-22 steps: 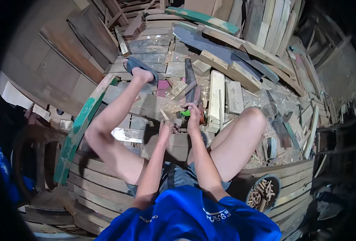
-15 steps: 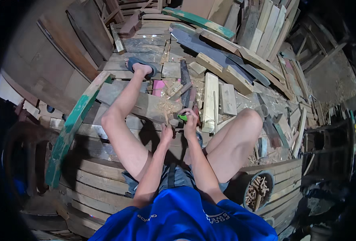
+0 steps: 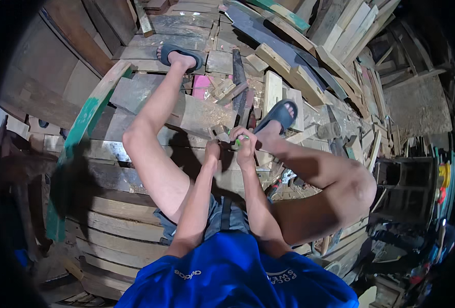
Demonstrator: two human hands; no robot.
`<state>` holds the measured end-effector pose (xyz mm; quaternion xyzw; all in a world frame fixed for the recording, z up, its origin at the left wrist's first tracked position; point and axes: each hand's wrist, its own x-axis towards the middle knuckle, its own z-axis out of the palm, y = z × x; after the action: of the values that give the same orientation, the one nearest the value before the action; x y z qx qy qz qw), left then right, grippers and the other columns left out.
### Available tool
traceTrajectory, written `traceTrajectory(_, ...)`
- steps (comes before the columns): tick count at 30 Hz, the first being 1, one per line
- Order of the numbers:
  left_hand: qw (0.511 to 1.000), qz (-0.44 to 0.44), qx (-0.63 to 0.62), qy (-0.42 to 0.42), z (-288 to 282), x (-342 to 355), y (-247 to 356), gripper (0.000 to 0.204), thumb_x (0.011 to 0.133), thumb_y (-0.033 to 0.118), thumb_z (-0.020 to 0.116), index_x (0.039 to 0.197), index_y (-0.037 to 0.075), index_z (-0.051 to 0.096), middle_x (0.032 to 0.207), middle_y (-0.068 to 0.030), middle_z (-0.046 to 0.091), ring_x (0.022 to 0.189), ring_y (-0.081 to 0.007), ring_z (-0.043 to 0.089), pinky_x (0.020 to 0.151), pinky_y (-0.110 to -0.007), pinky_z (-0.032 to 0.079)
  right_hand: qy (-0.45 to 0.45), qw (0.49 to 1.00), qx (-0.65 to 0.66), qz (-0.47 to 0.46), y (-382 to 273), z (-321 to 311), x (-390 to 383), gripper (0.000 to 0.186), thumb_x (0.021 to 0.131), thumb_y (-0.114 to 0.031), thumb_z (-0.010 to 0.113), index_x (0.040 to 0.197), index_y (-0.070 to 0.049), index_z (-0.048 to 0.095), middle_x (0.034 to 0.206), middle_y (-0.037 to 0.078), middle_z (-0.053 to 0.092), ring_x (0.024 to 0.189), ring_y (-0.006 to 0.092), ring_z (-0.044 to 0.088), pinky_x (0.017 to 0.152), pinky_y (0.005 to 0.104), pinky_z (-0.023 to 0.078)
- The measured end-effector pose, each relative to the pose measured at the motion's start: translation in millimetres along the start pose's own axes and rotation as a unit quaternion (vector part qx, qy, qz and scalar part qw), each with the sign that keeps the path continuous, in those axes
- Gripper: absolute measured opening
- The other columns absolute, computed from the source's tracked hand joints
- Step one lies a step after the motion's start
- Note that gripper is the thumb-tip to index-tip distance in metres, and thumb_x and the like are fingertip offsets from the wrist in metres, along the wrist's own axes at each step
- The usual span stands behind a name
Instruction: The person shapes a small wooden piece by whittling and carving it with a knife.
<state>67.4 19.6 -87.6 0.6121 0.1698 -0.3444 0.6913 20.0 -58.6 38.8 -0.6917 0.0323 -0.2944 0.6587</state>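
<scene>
My left hand [image 3: 212, 153] is closed near the middle of the view, below a small pale grey-brown piece [image 3: 218, 133]; whether it grips this piece is unclear. Just to its right, my right hand [image 3: 245, 146] is wrapped round a bright green object [image 3: 240, 140], mostly hidden by the fingers; it looks like a tool handle. Above the hands lie a long dark narrow piece [image 3: 238, 77], short wood offcuts [image 3: 222, 90] and a pink piece [image 3: 202, 86] among shavings on the plank floor [image 3: 189, 118].
My sandalled right foot [image 3: 281, 117] is beside the hands. A green-painted curved board [image 3: 81, 128] stands at left. Boards and a dark grey sheet [image 3: 268, 41] are piled ahead. A clear jar [image 3: 327, 131] sits among scraps at right; a dark shelf [image 3: 407, 179] stands beyond.
My right leg has swung outward to the right, bringing its foot into view and hiding the bucket of offcuts. Both hands have moved slightly up; the view has shifted.
</scene>
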Motion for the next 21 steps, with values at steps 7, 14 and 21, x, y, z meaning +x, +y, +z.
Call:
traceTrajectory(7, 0.998, -0.019, -0.055, -0.015, 3.8, -6.3, -1.5, 0.019, 0.09, 0.015, 0.043, 0.085, 0.002, 0.056, 0.061, -0.0036, 0.05, 0.047, -0.0131, 0.047, 0.042, -0.029, 0.036, 0.005, 0.995, 0.101, 0.026, 12.7, -14.4, 12.0, 0.038, 0.081, -0.029, 0.044, 0.063, 0.004, 0.047, 0.062, 0.012, 0.051, 0.062, 0.0196, 0.049, 0.06, 0.0317, 0.037)
traceTrajectory(14, 0.994, 0.033, 0.031, 0.096, -8.6, 19.6, -32.5, 0.015, 0.09, 0.011, 0.046, 0.105, 0.007, 0.045, 0.067, -0.003, 0.049, 0.05, -0.0108, 0.045, 0.04, -0.028, 0.034, -0.024, 0.981, 0.165, 0.1, 18.7, -52.1, 39.3, 0.044, 0.086, -0.035, 0.038, 0.065, 0.002, 0.047, 0.063, 0.013, 0.05, 0.064, 0.0224, 0.048, 0.065, 0.0347, 0.04)
traceTrajectory(21, 0.991, 0.029, 0.117, 0.065, -0.2, -6.7, 27.9, 0.028, 0.093, 0.014, 0.049, 0.118, 0.006, 0.039, 0.086, -0.0086, 0.055, 0.058, -0.0153, 0.051, 0.049, -0.03, 0.042, 0.08, 0.951, 0.257, 0.153, 37.4, -86.4, 52.8, 0.044, 0.093, -0.037, 0.037, 0.07, -0.001, 0.048, 0.066, 0.01, 0.05, 0.066, 0.02, 0.048, 0.066, 0.0348, 0.042)
